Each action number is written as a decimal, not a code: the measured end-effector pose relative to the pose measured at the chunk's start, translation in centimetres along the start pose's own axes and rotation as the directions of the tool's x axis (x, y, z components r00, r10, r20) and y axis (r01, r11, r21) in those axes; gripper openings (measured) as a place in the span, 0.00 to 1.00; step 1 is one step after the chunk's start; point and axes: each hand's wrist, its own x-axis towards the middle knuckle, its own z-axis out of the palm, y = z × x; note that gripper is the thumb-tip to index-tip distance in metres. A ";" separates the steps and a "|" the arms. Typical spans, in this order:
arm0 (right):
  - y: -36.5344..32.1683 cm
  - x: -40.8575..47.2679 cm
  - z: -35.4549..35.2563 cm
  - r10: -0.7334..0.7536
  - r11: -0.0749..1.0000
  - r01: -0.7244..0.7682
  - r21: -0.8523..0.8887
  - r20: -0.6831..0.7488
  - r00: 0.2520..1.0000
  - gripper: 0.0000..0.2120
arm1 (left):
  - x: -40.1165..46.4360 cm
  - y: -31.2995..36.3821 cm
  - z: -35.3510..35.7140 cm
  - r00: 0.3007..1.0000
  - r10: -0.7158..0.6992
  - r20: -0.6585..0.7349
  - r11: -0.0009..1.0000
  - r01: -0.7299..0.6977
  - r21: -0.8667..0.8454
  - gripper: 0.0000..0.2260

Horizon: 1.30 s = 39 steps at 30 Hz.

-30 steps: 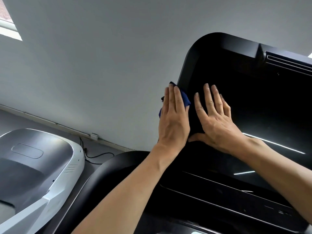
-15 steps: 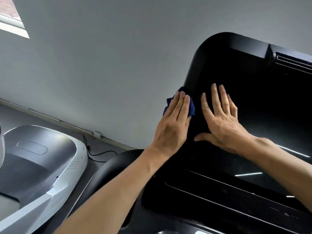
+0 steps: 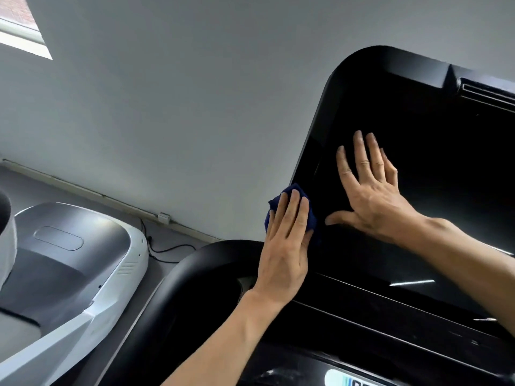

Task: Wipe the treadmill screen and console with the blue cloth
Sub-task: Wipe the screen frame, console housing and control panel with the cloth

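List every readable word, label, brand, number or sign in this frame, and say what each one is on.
Nothing can be read in full.
Console bottom edge: a light, lit panel with dark characters, cut off by the frame, unreadable.
Console lower right: faint pale marks, too small and blurred.
Screen: dark, no text.
Blue cloth, neighbouring white machine: no visible lettering.
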 end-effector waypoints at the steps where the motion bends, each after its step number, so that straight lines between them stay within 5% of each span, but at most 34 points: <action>1: 0.0 -0.1 0.0 0.002 1.000 -0.002 0.002 0.003 1.000 0.63 | 0.6 0.4 0.3 0.999 -0.037 0.004 0.999 0.037 -0.021 0.26; 4: 0.0 -0.1 0.1 0.003 1.000 -0.003 0.002 -0.009 1.000 0.63 | 4.7 1.1 0.1 0.997 -0.080 0.008 0.996 0.080 -0.051 0.26; 9: 0.2 -0.2 0.4 0.001 1.000 -0.002 -0.015 -0.048 0.999 0.64 | 12.4 2.8 -1.7 0.910 -0.403 0.098 0.891 0.415 -0.184 0.24; 16: 0.0 -0.1 0.4 -0.005 1.000 0.004 -0.020 -0.039 0.999 0.64 | 9.3 2.3 -2.4 0.762 -0.640 0.096 0.697 0.628 -0.346 0.14; 20: 0.1 0.0 0.5 -0.008 1.000 0.007 -0.018 -0.033 0.999 0.64 | 3.7 2.1 -2.1 0.850 -0.502 0.158 0.790 0.526 -0.317 0.23; 23: 0.1 0.1 0.7 -0.004 1.000 0.004 -0.003 -0.047 0.999 0.63 | 5.8 2.7 -0.8 0.899 -0.427 0.102 0.899 0.434 -0.064 0.28; 29: 0.5 0.0 1.0 -0.025 1.000 0.024 -0.004 -0.110 0.994 0.63 | 15.9 5.2 -0.8 0.874 -0.485 0.014 0.874 0.485 0.011 0.26; 34: 0.2 -0.1 0.9 -0.021 1.000 0.021 -0.005 -0.102 0.995 0.64 | 18.4 2.8 -3.0 0.794 -0.527 0.303 0.736 0.605 -0.303 0.30; 39: 0.4 -0.2 0.8 -0.019 1.000 0.020 0.011 -0.098 0.995 0.65 | 11.9 0.4 -2.6 0.908 -0.297 0.294 0.788 0.407 -0.462 0.14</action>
